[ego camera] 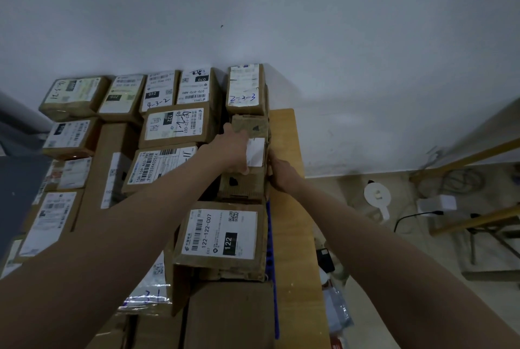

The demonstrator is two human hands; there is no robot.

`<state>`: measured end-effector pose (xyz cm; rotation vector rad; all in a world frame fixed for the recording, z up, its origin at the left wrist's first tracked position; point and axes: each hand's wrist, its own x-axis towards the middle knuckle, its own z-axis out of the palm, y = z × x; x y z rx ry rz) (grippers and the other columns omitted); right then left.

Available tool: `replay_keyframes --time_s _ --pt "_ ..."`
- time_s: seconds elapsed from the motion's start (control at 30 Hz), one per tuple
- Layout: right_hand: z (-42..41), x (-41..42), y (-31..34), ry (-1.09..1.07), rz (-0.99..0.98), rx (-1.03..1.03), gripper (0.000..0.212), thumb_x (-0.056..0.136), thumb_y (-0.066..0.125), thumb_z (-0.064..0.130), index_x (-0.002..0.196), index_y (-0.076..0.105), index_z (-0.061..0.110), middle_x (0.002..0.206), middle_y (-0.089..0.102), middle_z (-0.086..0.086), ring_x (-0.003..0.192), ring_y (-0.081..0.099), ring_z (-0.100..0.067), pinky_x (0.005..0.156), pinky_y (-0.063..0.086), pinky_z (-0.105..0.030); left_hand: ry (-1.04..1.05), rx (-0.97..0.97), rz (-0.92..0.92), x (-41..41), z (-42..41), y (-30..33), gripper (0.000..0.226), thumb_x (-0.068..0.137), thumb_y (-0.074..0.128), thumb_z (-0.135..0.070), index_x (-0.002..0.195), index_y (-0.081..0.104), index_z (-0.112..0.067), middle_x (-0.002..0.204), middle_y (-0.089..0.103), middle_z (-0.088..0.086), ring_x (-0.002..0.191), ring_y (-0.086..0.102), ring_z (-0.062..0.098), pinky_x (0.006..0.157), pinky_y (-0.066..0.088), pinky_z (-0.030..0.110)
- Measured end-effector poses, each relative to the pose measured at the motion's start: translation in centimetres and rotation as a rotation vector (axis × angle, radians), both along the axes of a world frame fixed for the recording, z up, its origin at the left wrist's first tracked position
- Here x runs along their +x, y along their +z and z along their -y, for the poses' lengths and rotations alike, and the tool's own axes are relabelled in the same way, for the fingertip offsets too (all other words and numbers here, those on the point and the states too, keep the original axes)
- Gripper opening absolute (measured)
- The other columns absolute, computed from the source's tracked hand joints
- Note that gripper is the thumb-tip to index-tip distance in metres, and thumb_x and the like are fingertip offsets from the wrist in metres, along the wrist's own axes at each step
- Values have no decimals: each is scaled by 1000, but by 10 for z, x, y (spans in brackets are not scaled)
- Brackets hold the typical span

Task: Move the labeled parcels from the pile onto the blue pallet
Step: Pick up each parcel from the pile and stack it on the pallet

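Note:
A worn brown parcel with a small white label lies in the right-hand column of boxes, between the "2-2-3" box and the "122-122-007" box. My left hand grips its left side, thumb on top beside the label. My right hand holds its right edge, fingers hidden behind the box. A strip of the blue pallet shows along the right side of the stack. Several labeled parcels fill the rows to the left.
A wooden board lies under the pallet at the right. The white wall stands right behind the boxes. On the floor at right are a white kettle, a power strip with cables and yellow metal frame legs.

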<state>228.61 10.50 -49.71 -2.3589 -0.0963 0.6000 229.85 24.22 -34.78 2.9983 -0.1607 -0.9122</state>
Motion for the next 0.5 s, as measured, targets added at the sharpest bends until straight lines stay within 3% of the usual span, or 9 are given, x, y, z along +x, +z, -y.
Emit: replay_keyframes --time_s 0.13,0.27,0.37,0.5 --pt "12 9 5 -52 -3 -30 79 93 52 2 155 2 3 130 55 -25 114 57 -37 84 48 -38 15 -6 39 9 1 1 85 78 79 -27 145 28 -13 141 25 16 120 46 36 96 46 42" --pt "18 35 7 -57 16 -109 84 91 53 -3 154 -3 0 121 57 -23 104 59 -32 71 45 -32 45 -15 246 30 5 7 80 82 73 -14 143 22 -3 144 22 20 115 49 39 77 40 34" --pt "15 58 11 -78 7 -136 84 91 52 -4 155 -3 3 127 54 -22 110 58 -33 75 46 -33 -18 25 344 47 6 10 77 85 69 -15 144 21 -2 143 23 20 117 44 40 85 41 40" --pt "3 74 11 -49 -20 -104 75 91 55 -1 152 12 8 122 58 -19 102 60 -31 73 45 -33 -31 59 261 56 11 2 79 89 65 -17 149 16 -4 148 20 18 125 38 39 98 40 44"
